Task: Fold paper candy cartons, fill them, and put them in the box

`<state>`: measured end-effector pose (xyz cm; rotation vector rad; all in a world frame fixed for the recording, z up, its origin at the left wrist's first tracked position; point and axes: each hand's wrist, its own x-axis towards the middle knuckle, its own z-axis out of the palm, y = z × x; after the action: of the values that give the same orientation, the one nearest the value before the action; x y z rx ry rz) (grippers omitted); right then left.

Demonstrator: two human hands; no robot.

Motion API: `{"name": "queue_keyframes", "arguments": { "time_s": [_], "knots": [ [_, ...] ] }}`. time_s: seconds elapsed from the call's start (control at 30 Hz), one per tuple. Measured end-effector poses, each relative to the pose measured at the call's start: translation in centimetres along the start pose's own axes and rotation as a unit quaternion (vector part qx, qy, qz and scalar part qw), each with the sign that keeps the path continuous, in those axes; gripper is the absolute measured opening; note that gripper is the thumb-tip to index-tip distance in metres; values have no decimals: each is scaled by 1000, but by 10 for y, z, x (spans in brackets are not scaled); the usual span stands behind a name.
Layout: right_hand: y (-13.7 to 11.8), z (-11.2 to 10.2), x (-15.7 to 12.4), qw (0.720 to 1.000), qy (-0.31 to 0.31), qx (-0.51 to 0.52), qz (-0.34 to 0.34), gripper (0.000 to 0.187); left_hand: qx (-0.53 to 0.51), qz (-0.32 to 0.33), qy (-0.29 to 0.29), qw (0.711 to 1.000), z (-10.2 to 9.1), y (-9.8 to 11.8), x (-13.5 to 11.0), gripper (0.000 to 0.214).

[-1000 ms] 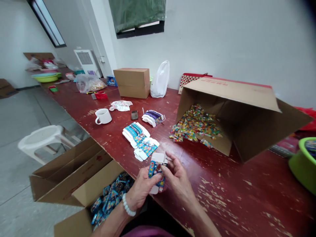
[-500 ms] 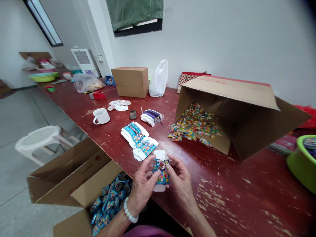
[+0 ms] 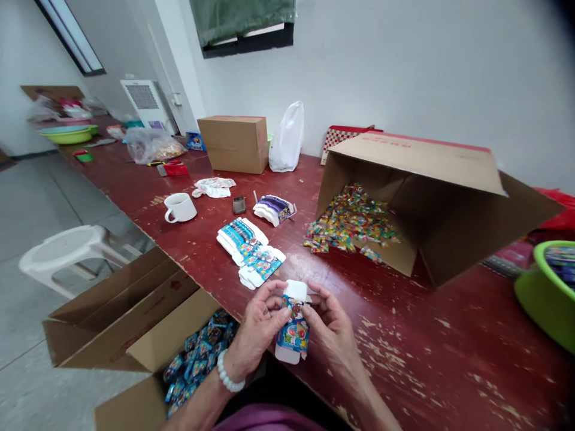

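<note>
Between my two hands is a small blue printed candy box with white end flaps standing out at top and bottom. My left hand grips its left edge, thumb on the printed face. On the other side, my right hand pinches the upper right edge with thumb and fingers. Just beyond lie stacks of flat blue cartons and a smaller stack of purple cartons. Wrapped candies spill from a large cardboard box lying on its side at right.
Below the red table, at left, an open carton holds many blue packets. A white mug, a small dark device and a closed cardboard box stand farther back. A green basin is at right, a white stool at left.
The candy box now shows more of its printed face and looks opened out, held slightly lower. Both hands keep hold of it. The whole view has shifted a little.
</note>
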<state>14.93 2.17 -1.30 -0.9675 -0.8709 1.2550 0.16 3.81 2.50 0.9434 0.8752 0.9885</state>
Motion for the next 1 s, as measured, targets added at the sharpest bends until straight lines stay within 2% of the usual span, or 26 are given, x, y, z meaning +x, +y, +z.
{"name": "queue_keyframes", "arguments": {
  "time_s": [0.13,0.27,0.47,0.63,0.73,0.83,0.93,1.0],
  "knots": [
    [5,2,-2,998,44,35,2,24,58,11,-4,998,4,-4,-3,52],
    [3,4,-3,998,40,53,7,24,117,37,26,992,9,-7,-7,47],
    [4,0,-6,999,23,25,12,23,56,10,-13,998,7,-6,-6,31],
    [-6,-9,-4,997,-21,-67,14,16,52,-13,-35,998,2,-5,-7,25],
    [-15,-12,1,996,-41,-79,-2,18,62,-11,-31,998,2,-5,-7,23],
    [-20,-12,5,999,-11,-43,2,19,69,-13,-20,997,4,-7,-7,24],
    [-23,-12,6,999,2,-21,28,42,62,-20,-23,998,6,-8,-7,25],
    [-26,-13,5,998,-25,-38,41,36,42,-18,-30,999,8,-7,-7,30]
  ]
}}
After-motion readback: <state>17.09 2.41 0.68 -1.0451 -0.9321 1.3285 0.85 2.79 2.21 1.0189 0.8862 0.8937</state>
